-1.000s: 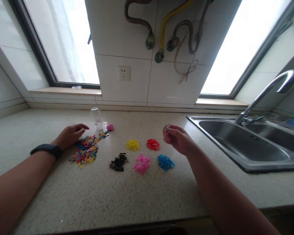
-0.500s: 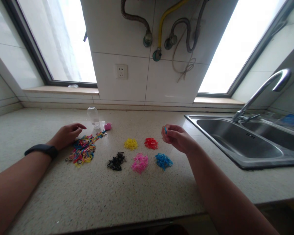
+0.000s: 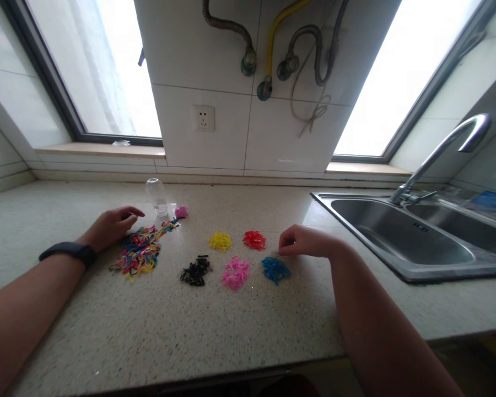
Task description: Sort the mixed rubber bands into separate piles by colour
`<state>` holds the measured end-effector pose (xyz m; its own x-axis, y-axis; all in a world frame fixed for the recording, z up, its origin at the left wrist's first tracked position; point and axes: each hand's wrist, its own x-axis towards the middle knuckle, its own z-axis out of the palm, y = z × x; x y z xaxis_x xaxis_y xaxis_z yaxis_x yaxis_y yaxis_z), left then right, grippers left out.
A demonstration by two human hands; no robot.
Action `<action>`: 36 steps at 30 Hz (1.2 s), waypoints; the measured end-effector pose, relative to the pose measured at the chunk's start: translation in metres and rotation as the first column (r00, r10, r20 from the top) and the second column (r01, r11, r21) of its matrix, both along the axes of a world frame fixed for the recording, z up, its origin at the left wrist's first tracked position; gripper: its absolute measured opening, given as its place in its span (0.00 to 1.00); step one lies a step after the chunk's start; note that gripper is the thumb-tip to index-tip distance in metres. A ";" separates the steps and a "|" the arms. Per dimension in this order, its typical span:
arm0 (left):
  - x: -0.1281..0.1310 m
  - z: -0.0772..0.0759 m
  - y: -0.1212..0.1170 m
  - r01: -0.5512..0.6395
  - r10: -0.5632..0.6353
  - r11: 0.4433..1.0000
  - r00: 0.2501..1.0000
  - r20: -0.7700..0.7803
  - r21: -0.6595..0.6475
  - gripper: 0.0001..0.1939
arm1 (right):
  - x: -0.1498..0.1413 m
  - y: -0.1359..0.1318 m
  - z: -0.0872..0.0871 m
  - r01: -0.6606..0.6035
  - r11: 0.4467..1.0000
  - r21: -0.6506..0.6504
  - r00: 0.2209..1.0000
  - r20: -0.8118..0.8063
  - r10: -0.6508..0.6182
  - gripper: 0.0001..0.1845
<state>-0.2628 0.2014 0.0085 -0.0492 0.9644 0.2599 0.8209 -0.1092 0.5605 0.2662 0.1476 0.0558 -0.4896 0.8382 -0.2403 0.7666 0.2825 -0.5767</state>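
Observation:
My left hand (image 3: 118, 221) rests on the counter at the upper left edge of a mixed heap of coloured rubber bands (image 3: 140, 251). Its fingers are apart and it holds nothing. At the upper right edge of a small pile of blue rubber bands (image 3: 276, 269), my right hand (image 3: 300, 241) is low with its fingers pinched together. Whatever is between the fingertips is hidden. Single-colour piles lie between the hands: yellow bands (image 3: 220, 241), red bands (image 3: 254, 240), black bands (image 3: 195, 272) and pink bands (image 3: 235, 273).
Behind the mixed heap stands a clear plastic bottle (image 3: 156, 197), with a pink cap (image 3: 181, 212) beside it. A steel sink (image 3: 400, 237) with a tap (image 3: 438, 149) is set into the counter (image 3: 157, 331) on the right. Wall pipes and a socket (image 3: 205, 118) are behind.
My right hand has come down towards the blue pile and turned. The small blue band that showed at its fingertips is now out of sight. My left hand has stayed put.

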 end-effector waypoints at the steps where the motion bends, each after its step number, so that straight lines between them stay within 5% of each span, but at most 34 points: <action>1: 0.000 0.000 0.000 0.014 -0.014 1.000 1.000 -0.002 -0.005 0.22 | 0.002 0.001 -0.001 0.008 1.000 -0.004 1.000 0.026 -0.008 0.13; 18: -0.010 -0.008 0.008 0.057 -0.057 0.998 0.998 -0.032 0.005 0.22 | 0.002 -0.001 -0.002 0.053 0.993 -0.108 0.994 0.106 -0.042 0.19; 36: -0.010 -0.010 0.006 0.094 -0.095 0.995 0.995 0.024 0.043 0.20 | -0.014 0.030 -0.031 0.189 0.943 0.273 0.976 0.058 -0.212 0.21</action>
